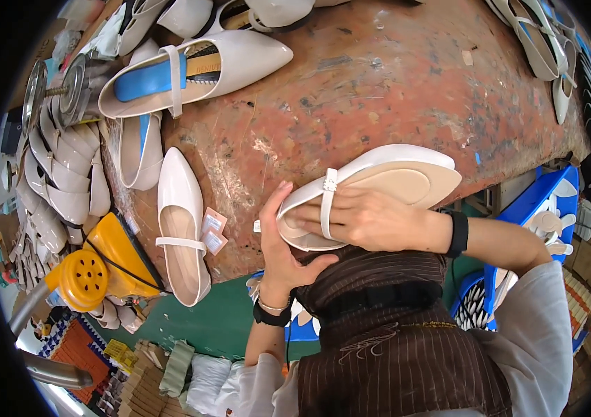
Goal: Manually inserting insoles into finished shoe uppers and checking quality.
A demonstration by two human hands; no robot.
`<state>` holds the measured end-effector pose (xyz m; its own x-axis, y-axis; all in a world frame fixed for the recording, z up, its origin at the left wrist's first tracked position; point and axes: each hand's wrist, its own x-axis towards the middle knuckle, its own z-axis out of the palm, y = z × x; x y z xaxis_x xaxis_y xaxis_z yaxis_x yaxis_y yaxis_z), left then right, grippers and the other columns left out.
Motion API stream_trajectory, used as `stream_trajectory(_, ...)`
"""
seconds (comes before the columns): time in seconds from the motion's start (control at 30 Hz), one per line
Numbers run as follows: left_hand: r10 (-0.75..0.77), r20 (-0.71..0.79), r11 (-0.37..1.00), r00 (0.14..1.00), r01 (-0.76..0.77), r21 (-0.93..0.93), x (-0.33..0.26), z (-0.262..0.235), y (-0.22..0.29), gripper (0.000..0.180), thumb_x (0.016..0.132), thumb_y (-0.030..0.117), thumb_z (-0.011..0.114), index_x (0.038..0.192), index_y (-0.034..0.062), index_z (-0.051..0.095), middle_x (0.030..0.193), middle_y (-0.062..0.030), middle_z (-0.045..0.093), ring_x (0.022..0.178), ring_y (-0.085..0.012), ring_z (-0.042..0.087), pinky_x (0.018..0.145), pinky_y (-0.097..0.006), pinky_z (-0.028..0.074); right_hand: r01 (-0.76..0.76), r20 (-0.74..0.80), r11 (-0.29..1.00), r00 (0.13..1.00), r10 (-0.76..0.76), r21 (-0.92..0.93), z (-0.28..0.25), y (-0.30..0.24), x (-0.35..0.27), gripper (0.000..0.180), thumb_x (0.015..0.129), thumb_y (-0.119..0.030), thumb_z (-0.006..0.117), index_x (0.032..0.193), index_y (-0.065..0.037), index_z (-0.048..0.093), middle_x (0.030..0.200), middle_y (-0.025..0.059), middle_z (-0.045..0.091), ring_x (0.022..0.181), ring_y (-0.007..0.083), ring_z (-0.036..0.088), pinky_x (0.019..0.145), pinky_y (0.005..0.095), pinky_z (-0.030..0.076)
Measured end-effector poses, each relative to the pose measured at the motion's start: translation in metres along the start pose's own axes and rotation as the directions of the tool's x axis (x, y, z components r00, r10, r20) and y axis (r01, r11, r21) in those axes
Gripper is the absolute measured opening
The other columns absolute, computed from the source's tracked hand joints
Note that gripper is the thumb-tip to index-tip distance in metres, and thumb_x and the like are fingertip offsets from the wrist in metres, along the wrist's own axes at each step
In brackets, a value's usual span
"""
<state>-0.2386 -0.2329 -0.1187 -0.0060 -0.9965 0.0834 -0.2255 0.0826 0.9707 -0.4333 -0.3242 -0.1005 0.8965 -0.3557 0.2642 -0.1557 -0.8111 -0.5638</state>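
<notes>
Cream strapped flat shoe [379,177] held sole-up over worktop [393,90] edge; right hand [372,221] grips its heel end, left hand [278,243] cups the heel from below.

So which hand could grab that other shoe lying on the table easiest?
Probably the left hand. It cups the heel end of the held shoe and is the hand nearer the cream shoe on the table, which lies to its left. The right hand is farther off, its fingers under the held shoe's strap.
</notes>
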Motion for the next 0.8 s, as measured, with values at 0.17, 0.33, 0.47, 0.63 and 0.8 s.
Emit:
stream_trajectory(0.17,0.227,-0.022,0.95,0.974,-0.216,0.226,0.006,-0.003,-0.001,0.05,0.086,0.029,0.067,0.128,0.0046,0.056,0.145,-0.0309,0.041,0.133,-0.0469,0.043,0.11,-0.054,0.035,0.008,0.245,0.999,0.969,-0.019,0.047,-0.008,-0.002,0.018,0.047,0.083,-0.013,0.059,0.127,0.002,0.061,0.128,0.0177,0.063,0.117,0.0287,0.063,0.103,0.0386,0.049)
stream_trajectory(0.33,0.173,-0.138,0.972,0.975,-0.147,0.181,0.003,0.005,-0.006,0.028,0.084,0.015,0.054,0.108,0.0006,0.052,0.141,-0.0291,0.046,0.126,-0.043,0.051,0.108,-0.052,0.037,-0.192,0.089,0.965,0.973,0.211,-0.179,-0.008,-0.023,-0.006,0.039,0.08,-0.016,0.061,0.115,0.0,0.07,0.127,0.0172,0.065,0.12,0.0264,0.062,0.111,0.0398,0.042)
stream_trajectory(0.47,0.155,-0.169,0.961,0.973,-0.109,0.255,0.003,0.008,0.002,0.026,0.085,0.014,0.054,0.107,0.0013,0.048,0.14,-0.0285,0.047,0.128,-0.041,0.048,0.11,-0.049,0.033,-0.295,-0.011,0.897,0.951,0.309,-0.329,-0.018,-0.032,-0.016,0.035,0.075,-0.015,0.064,0.107,-0.006,0.074,0.124,0.0143,0.067,0.123,0.0244,0.059,0.118,0.0451,0.031)
stream_trajectory(0.63,0.032,-0.195,0.947,0.98,0.033,0.319,-0.008,0.043,0.045,0.052,0.079,0.011,0.072,0.123,-0.0008,0.046,0.152,-0.0298,0.029,0.132,-0.0445,0.041,0.112,-0.048,0.032,-0.423,-0.391,0.873,0.866,0.311,-0.242,-0.033,-0.004,-0.024,0.028,0.07,-0.008,0.067,0.097,-0.005,0.076,0.115,0.0153,0.068,0.12,0.0274,0.06,0.115,0.0565,0.03)
stream_trajectory(0.8,-0.095,0.15,0.699,0.984,-0.041,0.714,-0.01,0.082,0.084,0.057,0.076,0.01,0.076,0.129,0.0021,0.059,0.153,-0.0145,0.038,0.089,-0.0342,0.057,0.081,-0.041,0.055,-0.737,-0.756,0.669,0.381,0.532,0.1,-0.072,0.034,0.003,0.035,0.074,-0.006,0.07,0.109,-0.011,0.073,0.108,0.0175,0.065,0.112,0.0356,0.061,0.108,0.0562,0.037)
